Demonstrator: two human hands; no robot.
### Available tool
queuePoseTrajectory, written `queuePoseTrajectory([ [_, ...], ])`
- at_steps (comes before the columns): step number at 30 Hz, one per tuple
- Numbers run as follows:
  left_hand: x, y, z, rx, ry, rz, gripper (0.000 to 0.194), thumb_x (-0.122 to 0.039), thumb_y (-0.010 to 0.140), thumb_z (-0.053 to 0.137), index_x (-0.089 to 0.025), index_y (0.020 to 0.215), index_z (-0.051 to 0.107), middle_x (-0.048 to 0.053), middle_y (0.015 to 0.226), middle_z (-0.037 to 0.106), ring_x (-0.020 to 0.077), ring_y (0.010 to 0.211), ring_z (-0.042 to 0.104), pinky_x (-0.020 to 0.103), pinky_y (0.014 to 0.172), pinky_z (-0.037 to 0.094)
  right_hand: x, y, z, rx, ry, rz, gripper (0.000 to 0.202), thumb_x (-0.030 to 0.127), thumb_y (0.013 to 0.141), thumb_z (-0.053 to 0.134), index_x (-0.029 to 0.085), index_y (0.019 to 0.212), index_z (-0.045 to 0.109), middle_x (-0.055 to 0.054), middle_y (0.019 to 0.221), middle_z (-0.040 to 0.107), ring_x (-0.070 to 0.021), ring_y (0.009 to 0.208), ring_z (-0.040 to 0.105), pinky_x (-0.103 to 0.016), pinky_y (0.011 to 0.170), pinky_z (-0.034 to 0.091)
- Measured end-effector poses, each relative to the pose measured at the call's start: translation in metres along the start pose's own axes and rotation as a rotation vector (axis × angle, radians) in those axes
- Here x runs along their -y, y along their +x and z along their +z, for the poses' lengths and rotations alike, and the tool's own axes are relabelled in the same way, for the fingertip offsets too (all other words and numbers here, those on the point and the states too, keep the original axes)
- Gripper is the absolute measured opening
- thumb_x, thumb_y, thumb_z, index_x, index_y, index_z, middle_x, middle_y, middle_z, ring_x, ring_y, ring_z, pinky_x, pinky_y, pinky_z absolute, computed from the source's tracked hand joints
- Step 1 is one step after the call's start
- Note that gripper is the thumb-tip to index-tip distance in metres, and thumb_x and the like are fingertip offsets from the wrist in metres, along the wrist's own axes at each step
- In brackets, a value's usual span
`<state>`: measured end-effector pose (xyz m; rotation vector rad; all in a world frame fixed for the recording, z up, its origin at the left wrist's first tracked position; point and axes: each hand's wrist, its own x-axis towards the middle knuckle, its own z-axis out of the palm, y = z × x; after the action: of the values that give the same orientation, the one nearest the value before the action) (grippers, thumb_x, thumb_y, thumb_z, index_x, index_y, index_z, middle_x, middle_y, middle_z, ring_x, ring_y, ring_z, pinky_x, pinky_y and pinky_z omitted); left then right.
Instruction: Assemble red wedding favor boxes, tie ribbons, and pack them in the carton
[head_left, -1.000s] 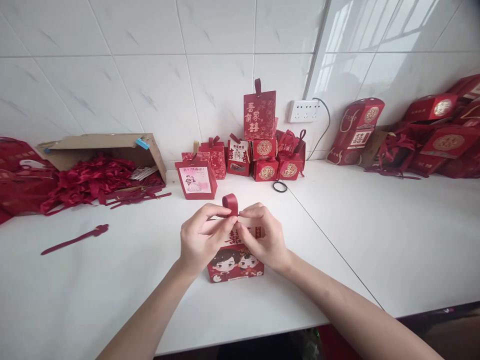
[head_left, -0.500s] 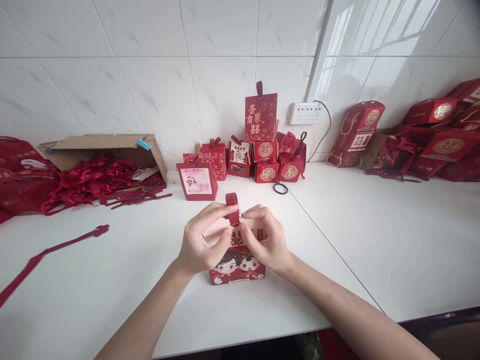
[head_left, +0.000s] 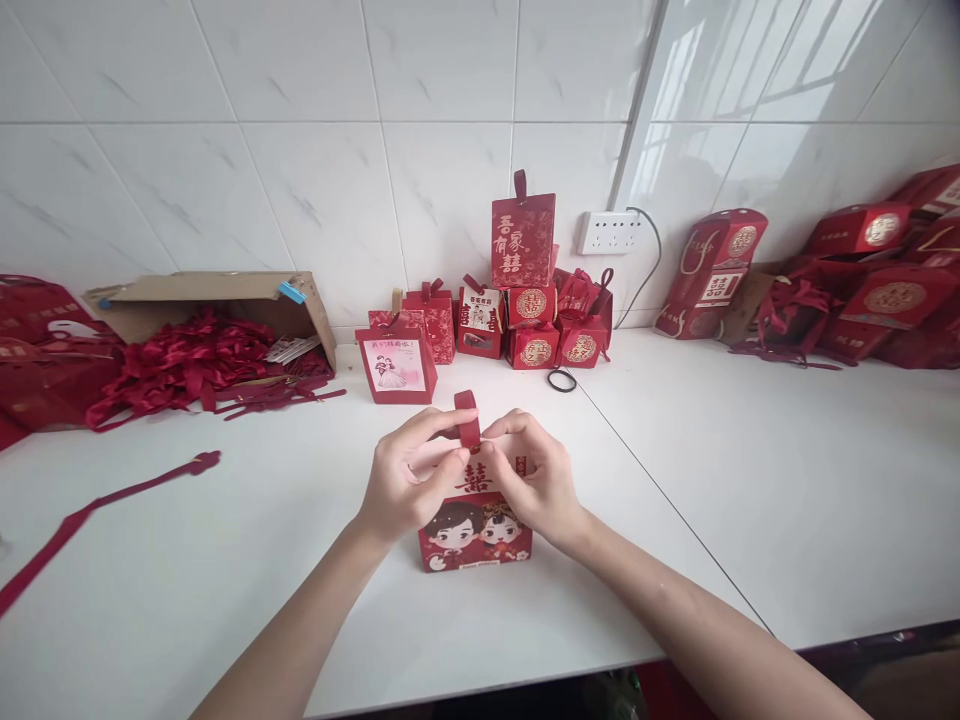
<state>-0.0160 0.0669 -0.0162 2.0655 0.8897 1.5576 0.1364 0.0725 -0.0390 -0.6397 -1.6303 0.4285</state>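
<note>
At the far left of the white counter [head_left: 187, 590] a loose red ribbon strip [head_left: 112, 497] lies flat, and behind it a tipped cardboard carton [head_left: 217, 300] spills a heap of red ribbons [head_left: 180, 365]. Nearer the middle, the left hand [head_left: 409, 480] has its fingers pinched narrow at the base of the red ribbon loop [head_left: 466, 418] that stands up from the top of a red wedding candy box [head_left: 475, 525], which sits upright on the counter just in front of the person, printed with a cartoon couple. The right hand [head_left: 532, 475] meets it from the other side, its fingers also closed on the foot of the loop and the box top. Judging from this, the box is already folded and the handle is threaded through; what appears left is seating the loop and pressing the top shut. Behind, against the tiled wall, stands a cluster of finished red boxes [head_left: 517, 300], with a black hair tie [head_left: 560, 380] lying just before them. Farther right are a wall socket [head_left: 607, 232] and a pile of red gift bags [head_left: 847, 280].
</note>
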Motion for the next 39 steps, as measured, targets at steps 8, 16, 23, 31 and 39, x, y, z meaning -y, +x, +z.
queuePoseTrajectory([
  [8,0.002,-0.001,-0.002,0.073,-0.157,-0.217,0.026,-0.021,0.079,0.059,-0.019,0.104,0.067,-0.005,0.057,0.051,0.0051,0.041,0.04,0.019,0.041,0.041,0.001,0.0,-0.001,0.037,0.052,0.063,0.001,0.019,0.084,0.052,0.02,0.084,0.052,0.002,0.072,0.055,-0.0076,0.051,0.046,-0.021,0.048,0.039],
  [16,0.001,0.0,-0.002,0.048,-0.039,-0.01,0.031,-0.017,0.078,0.053,-0.019,0.106,0.066,0.004,0.09,0.064,0.0162,0.076,0.062,0.026,0.063,0.054,-0.003,-0.002,-0.001,0.03,0.056,0.02,0.007,0.018,0.085,0.049,0.022,0.09,0.051,0.002,0.076,0.057,-0.0094,0.058,0.05,-0.022,0.054,0.042],
  [23,0.005,-0.002,-0.002,0.039,-0.134,-0.159,0.028,-0.022,0.081,0.056,-0.019,0.107,0.064,0.001,0.081,0.059,0.0102,0.059,0.057,0.023,0.057,0.051,-0.001,-0.002,0.0,0.036,0.098,0.16,0.007,0.027,0.086,0.051,0.021,0.088,0.052,0.003,0.069,0.054,-0.0085,0.051,0.041,-0.021,0.047,0.035],
  [31,0.014,-0.004,0.004,-0.046,-0.227,-0.374,0.048,-0.035,0.081,0.058,-0.022,0.127,0.048,0.004,0.091,0.065,0.0167,0.075,0.06,0.026,0.063,0.048,-0.004,0.005,-0.004,-0.024,0.206,0.394,0.015,0.036,0.085,0.056,0.022,0.087,0.055,0.003,0.072,0.057,-0.0086,0.052,0.043,-0.021,0.048,0.037],
  [39,0.023,-0.005,0.014,-0.05,-0.269,-0.482,0.034,-0.048,0.082,0.057,-0.017,0.095,0.059,0.002,0.081,0.064,0.0179,0.076,0.06,0.027,0.068,0.048,-0.01,0.009,-0.006,-0.06,0.266,0.443,0.019,0.04,0.083,0.058,0.022,0.09,0.056,0.002,0.074,0.056,-0.0103,0.057,0.047,-0.022,0.05,0.039],
])
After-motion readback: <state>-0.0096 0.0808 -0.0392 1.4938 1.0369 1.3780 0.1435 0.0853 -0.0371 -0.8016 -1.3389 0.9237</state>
